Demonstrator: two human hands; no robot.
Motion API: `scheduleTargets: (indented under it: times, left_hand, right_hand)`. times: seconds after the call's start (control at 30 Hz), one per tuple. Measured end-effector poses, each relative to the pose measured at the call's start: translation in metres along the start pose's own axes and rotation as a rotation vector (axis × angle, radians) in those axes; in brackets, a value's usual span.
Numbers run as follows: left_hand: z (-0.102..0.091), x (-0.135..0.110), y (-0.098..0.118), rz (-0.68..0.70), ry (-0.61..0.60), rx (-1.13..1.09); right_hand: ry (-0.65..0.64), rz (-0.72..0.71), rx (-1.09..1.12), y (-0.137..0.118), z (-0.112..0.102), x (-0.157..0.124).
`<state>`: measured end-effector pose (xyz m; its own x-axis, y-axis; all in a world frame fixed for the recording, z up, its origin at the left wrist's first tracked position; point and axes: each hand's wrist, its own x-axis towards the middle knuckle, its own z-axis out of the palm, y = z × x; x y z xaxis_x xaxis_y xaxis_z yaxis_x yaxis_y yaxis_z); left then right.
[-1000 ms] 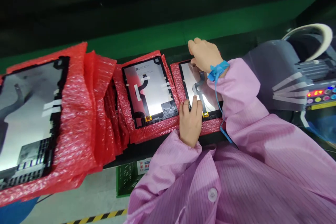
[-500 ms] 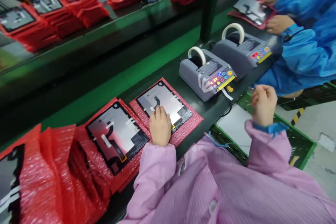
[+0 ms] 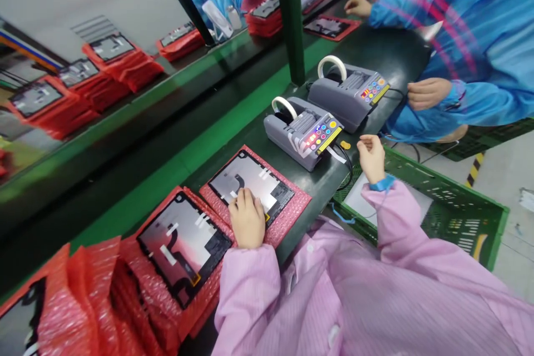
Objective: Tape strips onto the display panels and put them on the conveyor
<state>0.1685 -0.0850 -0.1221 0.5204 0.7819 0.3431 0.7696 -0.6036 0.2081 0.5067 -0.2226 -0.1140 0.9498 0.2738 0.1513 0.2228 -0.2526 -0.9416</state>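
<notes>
My left hand [image 3: 247, 221] lies flat, fingers together, on the display panel [image 3: 255, 179] at the front edge of the bench [image 3: 322, 179], while my right hand [image 3: 371, 157], fingers curled with contents indiscernible, hovers past that edge beside the tape dispenser [image 3: 302, 130], above the green crate [image 3: 459, 206].

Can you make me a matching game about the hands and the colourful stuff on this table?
Things:
1. left hand
2. right hand
3. crate
4. bubble wrap

Matches:
a. green
b. red
c. resting on the panel
d. in the air beside the nearer tape dispenser

Pairs: 1-c, 2-d, 3-a, 4-b.
</notes>
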Motion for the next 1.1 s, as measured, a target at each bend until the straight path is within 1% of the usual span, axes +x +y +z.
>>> scheduleTargets:
  times: [0.07, 0.1, 0.17, 0.23, 0.33, 0.4, 0.53, 0.63, 0.7, 0.77, 0.83, 0.87, 0.93, 0.97, 1.0, 1.03, 1.07, 1.1]
  left_hand:
    - [0.001, 0.0, -0.001, 0.005, 0.012, -0.007]
    - [0.002, 0.0, -0.002, 0.007, 0.017, -0.006]
    - [0.003, 0.0, -0.003, 0.01, 0.025, 0.0]
    - [0.004, -0.001, -0.005, 0.018, 0.033, 0.004]
    - [0.003, -0.001, -0.006, 0.035, 0.046, 0.001]
    - [0.002, -0.001, -0.006, 0.052, 0.04, 0.005]
    - [0.001, -0.001, -0.006, 0.075, 0.036, 0.007]
    - [0.002, -0.001, -0.006, 0.066, 0.052, -0.001]
    - [0.003, 0.0, -0.007, 0.054, 0.067, -0.016]
    - [0.004, 0.0, -0.007, 0.039, 0.083, -0.027]
    - [0.006, 0.0, -0.007, 0.032, 0.092, -0.03]
    - [0.006, 0.0, -0.007, 0.028, 0.092, -0.032]
    - [0.005, 0.0, -0.005, 0.017, 0.083, -0.039]
    - [0.004, 0.0, -0.004, 0.012, 0.073, -0.044]
    - [0.003, 0.0, -0.003, 0.005, 0.063, -0.049]
    - [0.001, 0.0, -0.002, -0.005, 0.054, -0.055]
    - [0.0, 0.0, -0.001, -0.014, 0.043, -0.064]
    - [-0.001, 0.0, 0.0, -0.022, 0.033, -0.077]
  right_hand:
    - [0.076, -0.147, -0.095, -0.001, 0.004, -0.009]
    - [0.11, -0.206, -0.142, -0.004, 0.004, -0.008]
    - [0.156, -0.285, -0.242, -0.015, 0.0, 0.002]
    - [0.158, -0.299, -0.349, -0.031, -0.007, 0.022]
    - [0.054, -0.221, -0.505, -0.054, -0.018, 0.056]
    - [-0.019, -0.184, -0.586, -0.066, -0.024, 0.072]
    - [-0.122, -0.215, -0.685, -0.078, -0.032, 0.086]
    - [-0.166, -0.248, -0.727, -0.081, -0.036, 0.098]
    - [-0.194, -0.252, -0.714, -0.082, -0.038, 0.105]
    - [-0.222, -0.261, -0.628, -0.08, -0.04, 0.103]
    - [-0.201, -0.307, -0.458, -0.077, -0.041, 0.082]
    - [-0.151, -0.335, -0.357, -0.076, -0.04, 0.063]
    - [0.01, -0.355, -0.164, -0.075, -0.038, 0.012]
    - [0.101, -0.333, -0.093, -0.075, -0.037, -0.017]
    - [0.153, -0.301, -0.049, -0.076, -0.037, -0.046]
    - [0.146, -0.299, -0.025, -0.078, -0.036, -0.073]
    - [0.057, -0.325, -0.014, -0.081, -0.035, -0.096]
    - [-0.079, -0.358, -0.007, -0.084, -0.033, -0.115]
